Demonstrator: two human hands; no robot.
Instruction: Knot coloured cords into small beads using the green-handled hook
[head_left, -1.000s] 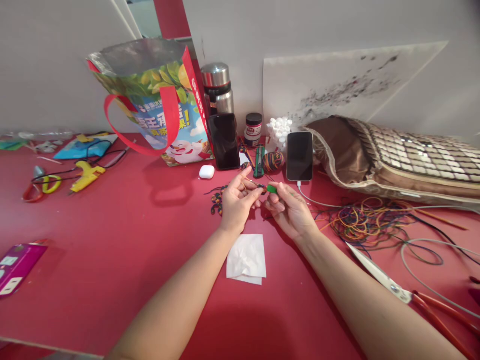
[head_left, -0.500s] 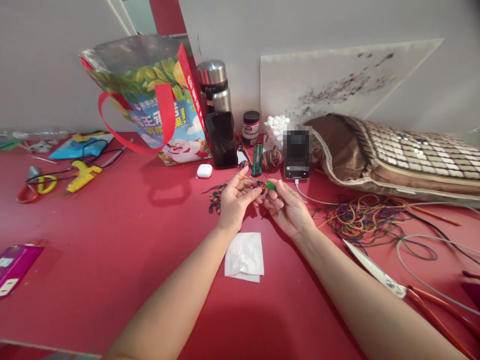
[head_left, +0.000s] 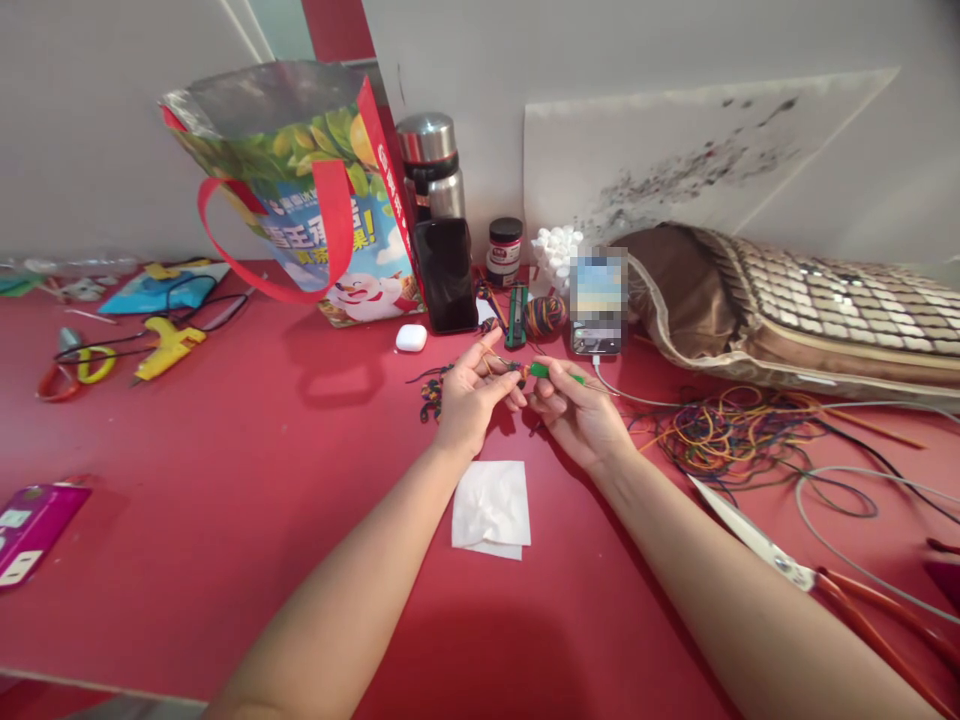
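My left hand [head_left: 472, 398] is pinching a small piece of multicoloured crochet [head_left: 520, 374], with a strand of yarn running over its raised index finger. My right hand [head_left: 583, 412] grips a thin crochet hook with a green handle [head_left: 538, 370], its fingers closed around it. The hook meets the work between the two hands, but its tip is too small to make out. Left of my left hand, a dark, colourful knotted yarn piece [head_left: 430, 396] lies on the red table [head_left: 300, 520]. Below the hands is a folded white tissue [head_left: 491, 508].
Large scissors [head_left: 780, 560] and tangled yarn [head_left: 720, 440] lie at right, by a sequined cushion [head_left: 840, 310]. Behind the hands stand a charging phone [head_left: 596, 338], yarn ball [head_left: 545, 316], dark phone [head_left: 445, 275] and bag [head_left: 367, 245]. A yellow glue gun [head_left: 169, 350] is at left.
More of the green hook handle now shows beyond my right fingers, and its thin end sticks out to the right. The phone screen has brightened. My left hand stays nearly in place.
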